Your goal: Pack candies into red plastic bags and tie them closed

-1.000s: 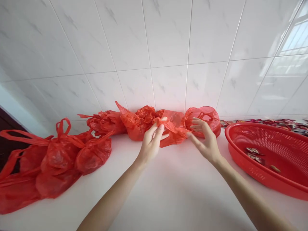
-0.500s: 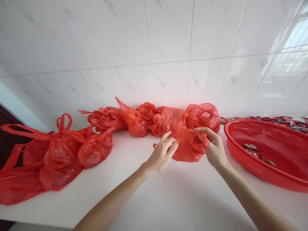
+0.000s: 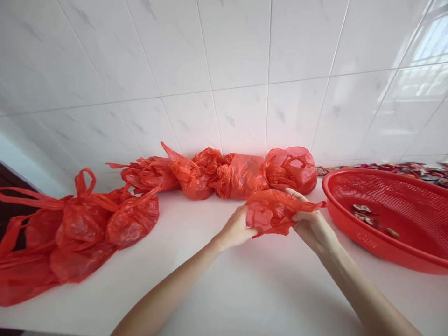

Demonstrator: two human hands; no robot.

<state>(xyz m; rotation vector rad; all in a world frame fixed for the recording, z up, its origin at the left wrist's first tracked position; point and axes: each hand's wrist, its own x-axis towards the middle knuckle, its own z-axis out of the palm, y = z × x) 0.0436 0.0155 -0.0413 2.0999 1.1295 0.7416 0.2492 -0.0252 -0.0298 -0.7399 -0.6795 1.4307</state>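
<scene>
The left hand [image 3: 236,229] is closed on the left edge of a crumpled red plastic bag [image 3: 273,212], thumb at its lower border, the other fingers mostly hidden by the plastic. The right hand [image 3: 315,228] grips the same bag's right side, a twisted end sticking out past it. The bag is between the two hands, over the white bench [image 3: 210,284], just in front of a row of filled red bags [image 3: 245,175] along the tiled wall [image 3: 241,116]. To the left sits a cluster of red bags [image 3: 84,224] with handles upright or trailing. To the right stands a red perforated basket [image 3: 371,238] with a few small pieces [image 3: 364,217] inside; small dark-red packets [image 3: 402,169] lie behind it.
</scene>
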